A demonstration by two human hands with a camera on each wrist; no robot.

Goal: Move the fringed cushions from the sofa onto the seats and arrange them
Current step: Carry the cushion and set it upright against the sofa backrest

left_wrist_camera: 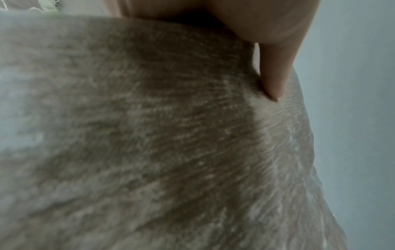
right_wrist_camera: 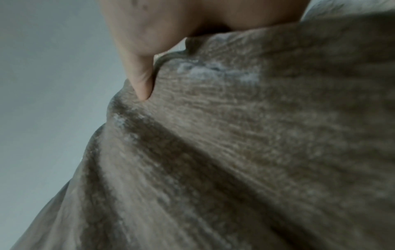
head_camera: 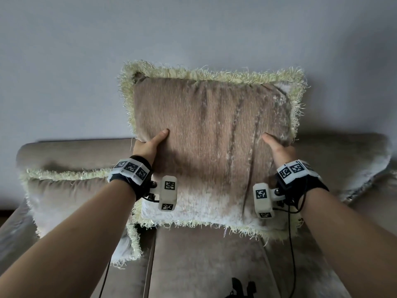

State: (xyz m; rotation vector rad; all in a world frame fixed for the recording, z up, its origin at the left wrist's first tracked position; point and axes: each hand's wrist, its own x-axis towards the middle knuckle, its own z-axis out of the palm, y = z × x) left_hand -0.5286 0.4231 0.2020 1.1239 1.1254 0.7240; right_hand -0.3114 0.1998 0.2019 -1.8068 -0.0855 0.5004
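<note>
A beige velvet cushion (head_camera: 210,134) with a pale yellow fringe is held upright above the sofa seat (head_camera: 206,259). My left hand (head_camera: 148,145) grips its left edge, thumb on the front and fingers hidden behind. My right hand (head_camera: 278,149) grips its right edge the same way. Each wrist view is filled by the cushion's fabric (left_wrist_camera: 171,135) (right_wrist_camera: 256,143) with a thumb pressed into it. A second fringed cushion (head_camera: 71,201) leans against the sofa back at the left.
The brown sofa back (head_camera: 75,151) runs across the middle, under a plain grey wall (head_camera: 193,29). A lighter fabric (head_camera: 363,175) lies at the right, partly hidden. A dark object (head_camera: 242,287) shows at the bottom edge.
</note>
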